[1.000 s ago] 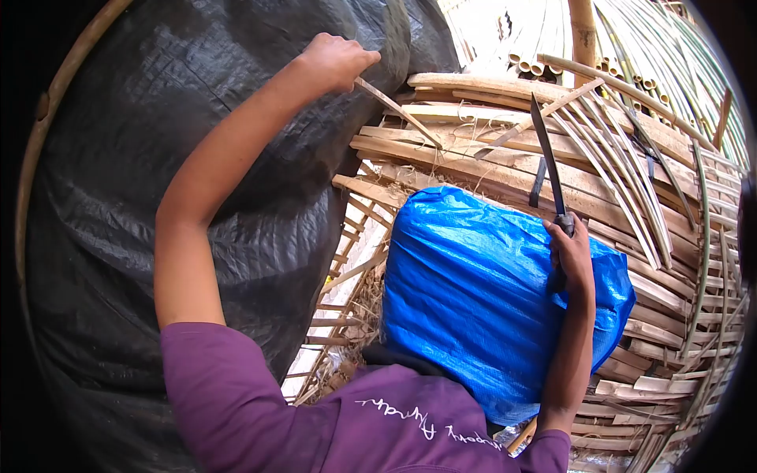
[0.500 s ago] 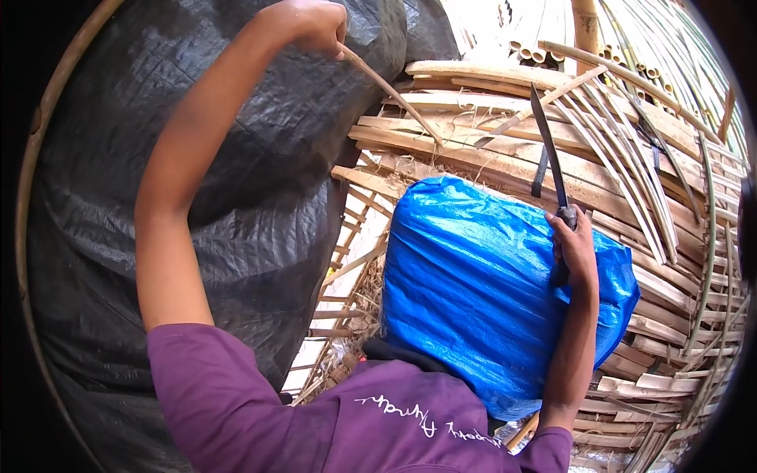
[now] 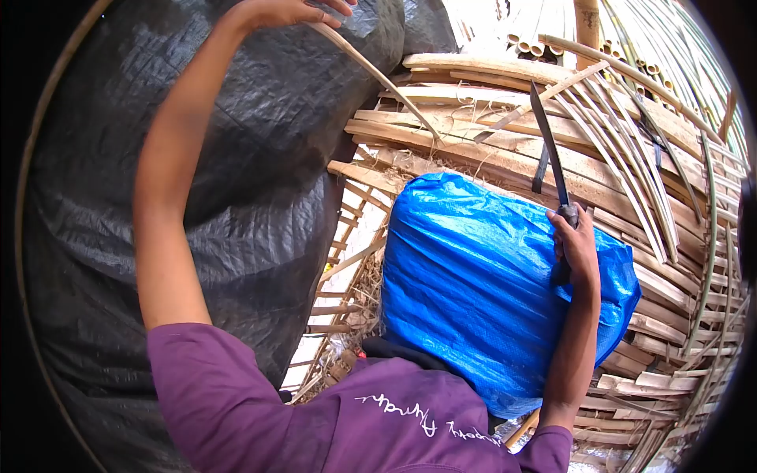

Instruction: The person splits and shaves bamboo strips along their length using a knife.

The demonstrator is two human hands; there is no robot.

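At the top edge, my left hand (image 3: 296,11) pinches the upper end of a thin bamboo strip (image 3: 371,71), some of its fingers stretched out and partly cut off by the frame. The strip slants down to the right, its lower end over the split bamboo slats (image 3: 473,146). My right hand (image 3: 577,246) is closed round the dark handle of a long-bladed knife (image 3: 550,146), the blade pointing up and away from me over the slats. Beneath that hand, a blue tarp (image 3: 465,276) is spread in front of my body.
A black plastic sheet (image 3: 260,165) hangs along the left. Several thin bamboo strips (image 3: 623,158) lie across the slats at the right. Behind them are a bamboo post (image 3: 587,31) and stacked bamboo poles (image 3: 686,47). Shavings lie among the slats beside the tarp.
My left hand has moved up and left, its fingers loosening from a fist, and the strip's upper end has shifted with it. My right hand and the knife are nearly still.
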